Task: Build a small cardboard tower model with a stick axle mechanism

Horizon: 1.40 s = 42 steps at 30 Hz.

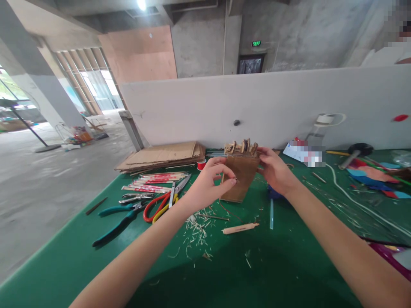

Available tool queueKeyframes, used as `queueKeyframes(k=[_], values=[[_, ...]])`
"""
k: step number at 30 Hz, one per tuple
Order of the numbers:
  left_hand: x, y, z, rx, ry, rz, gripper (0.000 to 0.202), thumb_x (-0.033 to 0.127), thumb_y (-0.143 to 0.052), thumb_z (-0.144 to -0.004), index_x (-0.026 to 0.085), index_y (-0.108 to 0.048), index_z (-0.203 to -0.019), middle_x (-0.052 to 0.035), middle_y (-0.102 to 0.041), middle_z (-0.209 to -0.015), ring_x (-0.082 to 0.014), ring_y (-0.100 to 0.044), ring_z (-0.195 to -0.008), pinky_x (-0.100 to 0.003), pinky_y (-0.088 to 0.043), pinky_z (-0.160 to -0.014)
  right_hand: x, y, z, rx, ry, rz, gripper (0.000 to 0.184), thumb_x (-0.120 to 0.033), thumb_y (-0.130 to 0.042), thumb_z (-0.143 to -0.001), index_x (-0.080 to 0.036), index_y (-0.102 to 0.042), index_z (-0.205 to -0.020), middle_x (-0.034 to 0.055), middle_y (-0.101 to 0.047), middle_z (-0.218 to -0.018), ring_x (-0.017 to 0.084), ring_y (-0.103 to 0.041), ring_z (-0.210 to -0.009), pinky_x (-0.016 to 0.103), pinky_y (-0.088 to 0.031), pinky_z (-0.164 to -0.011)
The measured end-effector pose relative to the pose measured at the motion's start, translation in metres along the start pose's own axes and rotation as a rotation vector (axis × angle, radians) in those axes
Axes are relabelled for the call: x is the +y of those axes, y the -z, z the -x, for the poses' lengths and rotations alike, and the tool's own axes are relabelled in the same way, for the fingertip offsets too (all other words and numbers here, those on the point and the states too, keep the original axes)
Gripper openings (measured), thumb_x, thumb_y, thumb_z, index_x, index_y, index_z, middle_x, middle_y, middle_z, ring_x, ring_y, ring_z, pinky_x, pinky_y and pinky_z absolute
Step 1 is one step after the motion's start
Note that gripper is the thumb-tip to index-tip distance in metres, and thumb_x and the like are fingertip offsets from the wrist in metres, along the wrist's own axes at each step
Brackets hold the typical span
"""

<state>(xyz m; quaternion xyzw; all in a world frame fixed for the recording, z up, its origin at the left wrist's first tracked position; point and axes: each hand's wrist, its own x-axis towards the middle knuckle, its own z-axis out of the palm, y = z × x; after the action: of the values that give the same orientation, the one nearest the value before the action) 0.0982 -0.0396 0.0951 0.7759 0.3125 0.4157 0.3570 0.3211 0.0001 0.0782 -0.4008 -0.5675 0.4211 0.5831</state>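
Note:
A small brown cardboard box (245,171) stands tilted above the green table, with several curled cardboard pieces (245,146) along its top. My right hand (276,172) grips its right side, the fingers reaching round behind the edge. In front of the box's face, my left hand (213,184) has thumb and forefinger pinched together at a tiny dark thing too small to name. Its other fingers curl by the box's left edge. Below lie a pale wooden stick-like piece (240,229), a thin dark rod (213,217) and scattered pale shavings (197,231).
To the left are teal-handled pliers (117,224), red-handled scissors (157,207), wrapped sticks (154,182) and flat cardboard sheets (160,154). A red spool (201,165) stands near them. A glue stick (272,214), white cable (353,194) and coloured scraps (372,175) lie rightward. A white partition (192,107) rises behind.

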Motion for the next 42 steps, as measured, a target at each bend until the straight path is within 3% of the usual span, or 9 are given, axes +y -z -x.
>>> queueKeyframes(k=[4,9,13,15,18,23,30,38,42], values=[[0.000,0.001,0.000,0.006,0.024,0.012,0.010,0.030,-0.059,-0.081,0.021,-0.062,-0.082,-0.0094,-0.040,-0.133,-0.0236,-0.027,-0.134,-0.042,-0.039,-0.098,0.002,0.007,0.000,-0.003,0.124,0.194,0.047,-0.041,-0.063,-0.073,-0.032,-0.049,-0.117,0.0015,-0.060,-0.110,0.023,-0.055,-0.107,0.042,-0.046,-0.088],[0.000,0.003,-0.003,0.113,0.032,0.059,0.012,0.031,-0.060,-0.080,0.019,-0.061,-0.081,-0.0103,-0.045,-0.130,-0.0218,-0.034,-0.129,-0.037,-0.041,-0.094,-0.006,0.012,0.004,-0.006,0.164,0.345,0.046,-0.042,-0.069,-0.071,-0.029,-0.050,-0.111,0.0016,-0.064,-0.101,0.024,-0.059,-0.099,0.040,-0.047,-0.084],[0.003,0.008,-0.006,0.204,0.066,0.111,0.013,0.032,-0.060,-0.080,0.019,-0.061,-0.082,-0.0062,-0.061,-0.098,-0.0161,-0.054,-0.096,-0.029,-0.042,-0.080,-0.014,-0.002,0.012,0.014,0.148,0.380,0.054,-0.043,-0.070,-0.069,-0.028,-0.044,-0.113,0.0039,-0.066,-0.097,0.025,-0.063,-0.090,0.040,-0.050,-0.077],[0.007,0.012,-0.007,0.244,0.099,0.128,0.012,0.030,-0.061,-0.079,0.018,-0.061,-0.080,-0.0029,-0.061,-0.082,-0.0128,-0.054,-0.077,-0.026,-0.041,-0.071,-0.019,-0.012,0.018,0.034,0.218,0.480,0.057,-0.042,-0.069,-0.069,-0.027,-0.042,-0.118,0.0058,-0.065,-0.102,0.026,-0.063,-0.091,0.041,-0.050,-0.077],[0.014,0.018,-0.008,0.296,0.132,0.135,0.010,0.025,-0.065,-0.074,0.016,-0.061,-0.072,-0.0009,-0.058,-0.070,-0.0106,-0.049,-0.065,-0.024,-0.036,-0.061,-0.027,-0.025,0.028,0.072,0.353,0.698,0.050,-0.041,-0.066,-0.072,-0.025,-0.049,-0.116,0.0069,-0.065,-0.103,0.025,-0.064,-0.085,0.040,-0.050,-0.074],[0.021,0.022,-0.008,0.307,0.149,0.033,0.009,0.024,-0.063,-0.074,0.016,-0.061,-0.073,-0.0018,-0.059,-0.070,-0.0107,-0.049,-0.064,-0.025,-0.036,-0.058,-0.031,-0.038,0.040,0.037,0.412,0.862,0.039,-0.043,-0.060,-0.077,-0.023,-0.054,-0.110,0.0053,-0.068,-0.090,0.017,-0.060,-0.059,0.033,-0.048,-0.057],[0.013,0.026,-0.008,0.296,0.100,-0.218,0.012,0.027,-0.058,-0.077,0.015,-0.062,-0.078,-0.0027,-0.062,-0.073,-0.0116,-0.051,-0.064,-0.026,-0.039,-0.058,-0.023,-0.049,0.048,0.073,0.558,0.886,0.034,-0.038,-0.059,-0.079,-0.021,-0.057,-0.108,0.0025,-0.068,-0.074,0.013,-0.058,-0.050,0.027,-0.046,-0.050],[0.012,0.026,-0.007,0.294,0.089,-0.290,0.014,0.025,-0.056,-0.077,0.015,-0.064,-0.081,-0.0043,-0.066,-0.077,-0.0125,-0.055,-0.067,-0.027,-0.042,-0.059,-0.024,-0.053,0.053,0.035,0.601,0.877,0.030,-0.034,-0.059,-0.079,-0.020,-0.058,-0.107,-0.0067,-0.053,-0.048,0.009,-0.046,-0.035,0.024,-0.039,-0.041],[0.013,0.025,-0.007,0.285,0.078,-0.298,0.014,0.024,-0.056,-0.077,0.015,-0.064,-0.082,-0.0041,-0.066,-0.078,-0.0113,-0.054,-0.065,-0.026,-0.042,-0.059,-0.024,-0.053,0.054,0.008,0.600,0.870,0.032,-0.034,-0.059,-0.080,-0.020,-0.057,-0.108,-0.0077,-0.051,-0.046,0.009,-0.045,-0.034,0.024,-0.038,-0.040]])
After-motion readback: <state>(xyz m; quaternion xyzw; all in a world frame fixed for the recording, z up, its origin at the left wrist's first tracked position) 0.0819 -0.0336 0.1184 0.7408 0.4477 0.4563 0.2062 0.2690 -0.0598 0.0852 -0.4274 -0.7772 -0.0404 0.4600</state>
